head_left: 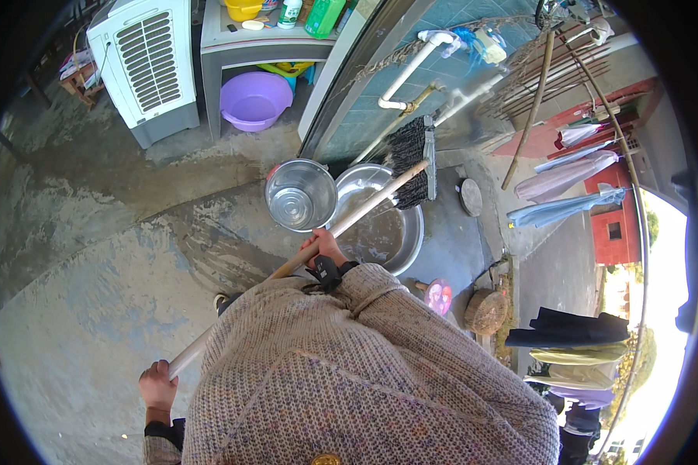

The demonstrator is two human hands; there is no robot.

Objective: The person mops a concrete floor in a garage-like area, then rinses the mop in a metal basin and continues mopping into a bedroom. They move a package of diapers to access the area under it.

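Holding the mop point(374, 201) slantwise with fingers wrapped round its pole, left hand point(157, 387) near, right hand point(326, 249) midway. Reaching far right with the dark head point(412, 159) by the metal basin point(411, 246). Probably stiff-poled, soft-ended, head-heavy if wet; best gripped two-handed, well apart.

Legible inscriptions: none.
Item: white bottle point(289, 14) with green marking, on the bench point(265, 45); lettering too small to read.
Item: green bottle point(325, 17), same bench, cut by the upper edge; print indistinct.
Item: pink patterned piece point(439, 296), beside the basin point(415, 236); any wording too small to make out.
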